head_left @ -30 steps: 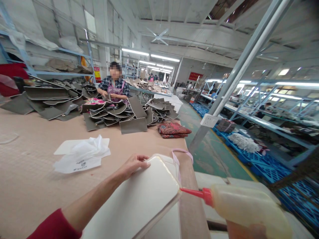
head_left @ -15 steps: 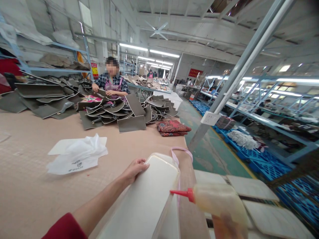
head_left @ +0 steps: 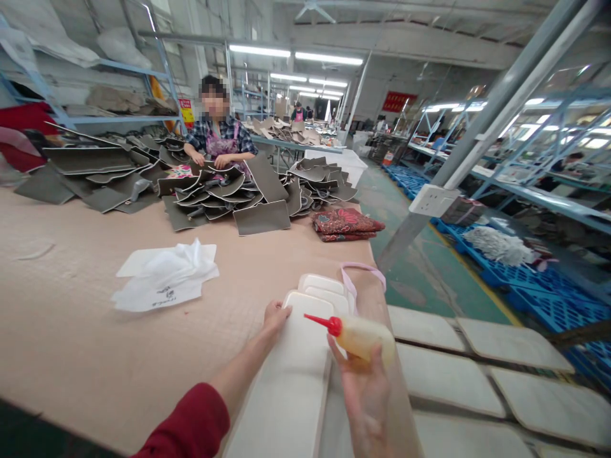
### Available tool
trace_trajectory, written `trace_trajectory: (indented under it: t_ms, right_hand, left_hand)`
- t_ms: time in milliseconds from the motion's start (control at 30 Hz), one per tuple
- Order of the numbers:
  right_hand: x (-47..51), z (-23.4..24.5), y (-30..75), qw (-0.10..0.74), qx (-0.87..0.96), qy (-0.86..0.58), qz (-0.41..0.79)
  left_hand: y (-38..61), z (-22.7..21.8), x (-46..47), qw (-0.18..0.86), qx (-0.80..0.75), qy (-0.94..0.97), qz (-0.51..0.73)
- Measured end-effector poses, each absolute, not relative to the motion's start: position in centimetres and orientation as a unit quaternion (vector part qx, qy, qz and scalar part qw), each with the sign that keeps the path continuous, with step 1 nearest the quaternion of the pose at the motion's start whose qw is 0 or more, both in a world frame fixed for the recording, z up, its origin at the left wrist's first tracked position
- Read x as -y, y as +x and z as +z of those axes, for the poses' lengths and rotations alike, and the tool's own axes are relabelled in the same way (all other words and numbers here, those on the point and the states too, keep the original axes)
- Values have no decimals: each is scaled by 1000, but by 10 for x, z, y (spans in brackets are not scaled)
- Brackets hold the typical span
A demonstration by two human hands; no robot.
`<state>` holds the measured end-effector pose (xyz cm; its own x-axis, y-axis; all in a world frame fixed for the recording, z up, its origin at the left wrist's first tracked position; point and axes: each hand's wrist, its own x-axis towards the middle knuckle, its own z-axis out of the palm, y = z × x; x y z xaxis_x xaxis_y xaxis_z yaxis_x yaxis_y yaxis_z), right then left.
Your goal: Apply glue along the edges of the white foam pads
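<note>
My left hand (head_left: 275, 318) grips the far left corner of a long white panel (head_left: 291, 381) with rounded corners, fingers closed on its edge. My right hand (head_left: 365, 381) is wrapped round a squeeze bottle (head_left: 365, 338) of yellowish liquid. Its red nozzle (head_left: 321, 322) points left, over the panel's far end, and I cannot tell if it touches. More white panels (head_left: 327, 286) lie under and behind the held one. A lilac strap (head_left: 365, 267) loops beside them at the table's right edge.
A crumpled white sheet (head_left: 169, 280) lies left on the brown table (head_left: 119, 369). Folded patterned cloth (head_left: 346, 224) and piled dark grey panels (head_left: 262, 216) are farther back, where a co-worker (head_left: 220, 137) handles pieces. More pale panels (head_left: 449, 375) lie right. A slanted metal post (head_left: 405, 235) stands beyond the table.
My right hand and the bottle have moved left and away from me, from the panel's right edge to above its far end. The view has shifted; my left hand still holds the corner.
</note>
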<state>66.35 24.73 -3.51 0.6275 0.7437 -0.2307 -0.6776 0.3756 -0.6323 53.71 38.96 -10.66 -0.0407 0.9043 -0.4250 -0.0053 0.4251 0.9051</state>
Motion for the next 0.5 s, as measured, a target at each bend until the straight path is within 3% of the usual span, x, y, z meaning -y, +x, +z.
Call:
trace_trajectory:
  t_ms: [133,500]
  right_hand:
    - [-271,-56,637,822,21,-373,429]
    - [-281,-73,625,831,58,-395,388]
  left_hand:
    - [541,-115,-391,609,-604,339,385]
    - [508,-105,-406,807,-476,207,280]
